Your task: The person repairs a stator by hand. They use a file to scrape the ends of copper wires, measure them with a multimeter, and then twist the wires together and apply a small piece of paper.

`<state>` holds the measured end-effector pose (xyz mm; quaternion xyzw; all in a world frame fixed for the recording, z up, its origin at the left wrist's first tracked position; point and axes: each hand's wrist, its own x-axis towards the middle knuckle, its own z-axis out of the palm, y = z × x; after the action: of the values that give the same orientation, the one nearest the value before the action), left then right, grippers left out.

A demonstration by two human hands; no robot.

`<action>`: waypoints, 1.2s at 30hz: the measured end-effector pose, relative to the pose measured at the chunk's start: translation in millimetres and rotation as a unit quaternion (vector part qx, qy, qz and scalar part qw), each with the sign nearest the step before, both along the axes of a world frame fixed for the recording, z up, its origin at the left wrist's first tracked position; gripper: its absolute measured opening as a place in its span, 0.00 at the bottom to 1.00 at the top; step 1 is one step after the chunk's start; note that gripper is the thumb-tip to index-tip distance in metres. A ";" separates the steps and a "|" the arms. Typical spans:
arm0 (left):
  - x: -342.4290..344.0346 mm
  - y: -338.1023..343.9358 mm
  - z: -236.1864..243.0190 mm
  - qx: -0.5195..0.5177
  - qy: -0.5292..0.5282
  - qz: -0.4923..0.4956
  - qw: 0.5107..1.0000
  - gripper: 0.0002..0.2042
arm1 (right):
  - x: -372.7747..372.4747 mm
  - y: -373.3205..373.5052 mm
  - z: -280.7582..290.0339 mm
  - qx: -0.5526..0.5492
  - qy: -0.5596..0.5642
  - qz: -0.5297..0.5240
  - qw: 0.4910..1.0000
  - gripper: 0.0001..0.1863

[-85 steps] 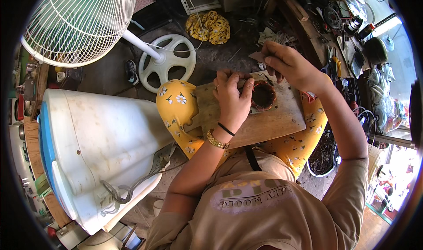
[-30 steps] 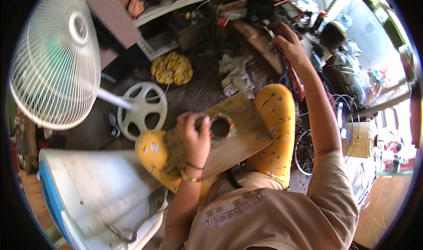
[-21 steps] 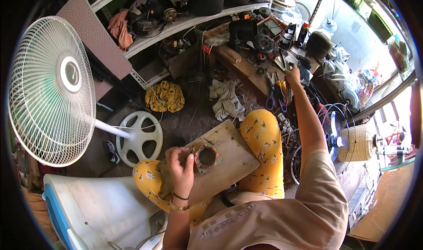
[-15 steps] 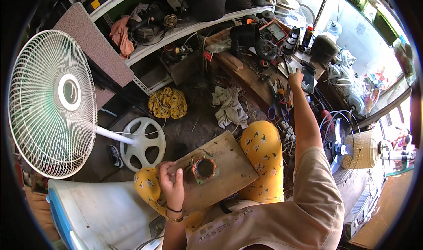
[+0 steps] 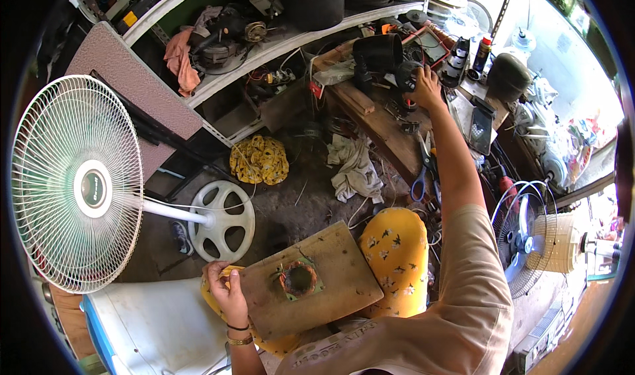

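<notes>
A copper-wound motor stator (image 5: 299, 279) lies on a brown wooden board (image 5: 337, 262) across my lap. My left hand (image 5: 229, 297) is by the board's left edge, palm up, with its thumb standing apart from loosely bent fingers and nothing visible in it. On the cluttered workbench (image 5: 377, 124), my right hand (image 5: 426, 89) reaches over the right side of a round black part (image 5: 407, 77). Its fingers are spread at that part's rim, and the hand covers some of it. Blue-handled scissors (image 5: 419, 184) lie nearer me, below my right forearm.
A white stand fan (image 5: 79, 183) rises at the left beside a white cooler-like box (image 5: 159, 322). Cloths (image 5: 354, 166) lie on the floor ahead. A spray can (image 5: 481, 56) and a dark motor housing (image 5: 508, 76) stand at the bench's far right; another fan (image 5: 522, 233) is lower right.
My right hand has left the pale item on the bench and moved left to the round black part. My left hand has shifted from over the board to its left edge.
</notes>
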<state>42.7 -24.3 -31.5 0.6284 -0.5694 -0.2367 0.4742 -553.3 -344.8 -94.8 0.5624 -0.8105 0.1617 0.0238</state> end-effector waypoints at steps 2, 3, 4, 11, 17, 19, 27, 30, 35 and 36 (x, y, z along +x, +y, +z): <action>4.2 -3.7 -0.4 0.003 -0.014 0.013 1.000 0.09 | -9.0 -12.4 3.5 0.054 0.017 0.023 0.998 0.62; 8.6 -5.1 -2.7 0.008 -0.018 0.020 1.000 0.09 | -12.4 -16.3 4.1 0.054 0.026 0.027 0.998 0.62; 13.0 -5.6 -5.7 0.013 -0.021 0.028 0.999 0.09 | -13.4 -19.3 4.3 0.047 0.035 0.037 0.998 0.60; 18.4 -8.7 3.4 -0.001 -0.020 0.030 0.999 0.08 | -10.3 -27.4 3.6 -0.169 -0.052 0.082 0.981 0.38; 40.2 -20.5 -10.6 -0.012 -0.025 0.038 0.999 0.07 | -25.4 -56.8 3.6 -0.359 -0.140 0.077 0.920 0.23; 36.9 -20.4 -3.8 -0.016 -0.024 0.044 0.999 0.06 | -15.3 -70.7 6.1 -0.350 -0.191 0.104 0.911 0.23; 39.5 -26.9 -3.3 -0.023 -0.029 0.043 0.998 0.07 | -26.9 -136.9 29.8 -0.324 -0.212 0.041 0.921 0.30; 46.4 -18.9 3.1 -0.002 -0.069 0.057 0.996 0.07 | 10.1 -141.0 44.0 -0.243 -0.222 0.001 0.944 0.31; 39.5 -22.5 2.5 -0.013 -0.058 0.064 0.996 0.07 | 24.0 -151.6 58.6 -0.397 -0.395 -0.150 0.814 0.26; 38.4 -23.8 2.7 -0.008 -0.064 0.066 0.996 0.07 | 26.8 -154.7 53.5 -0.458 -0.436 -0.142 0.761 0.24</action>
<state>81.1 -48.0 -28.8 0.6743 -0.5580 -0.1597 0.4566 -526.5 -499.5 -41.3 0.2319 -0.6333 0.7363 -0.0550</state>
